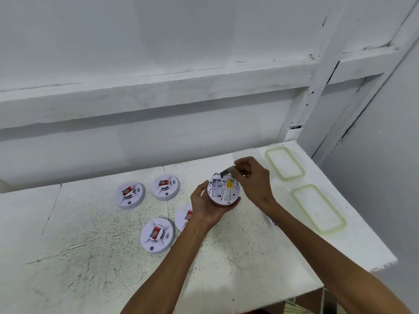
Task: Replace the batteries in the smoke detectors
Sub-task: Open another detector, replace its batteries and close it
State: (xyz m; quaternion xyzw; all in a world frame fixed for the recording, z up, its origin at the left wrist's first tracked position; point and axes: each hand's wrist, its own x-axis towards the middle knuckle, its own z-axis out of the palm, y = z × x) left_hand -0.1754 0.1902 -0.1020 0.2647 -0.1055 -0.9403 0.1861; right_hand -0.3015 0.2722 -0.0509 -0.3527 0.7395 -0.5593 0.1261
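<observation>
2 bare forearms (172, 264) reach over the scuffed white bench (90, 245). The left hand (205, 207) cups a round white plastic smoke detector (223, 190), back up, above the bench. The right hand (251, 177) pinches a small grey battery (225, 172) at its far rim. 4 matching detectors (129, 194) lie left.

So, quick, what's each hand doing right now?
Left hand: grips the smoke detector, back side up.
Right hand: pinches what looks like a small grey battery at the detector's far edge.
</observation>
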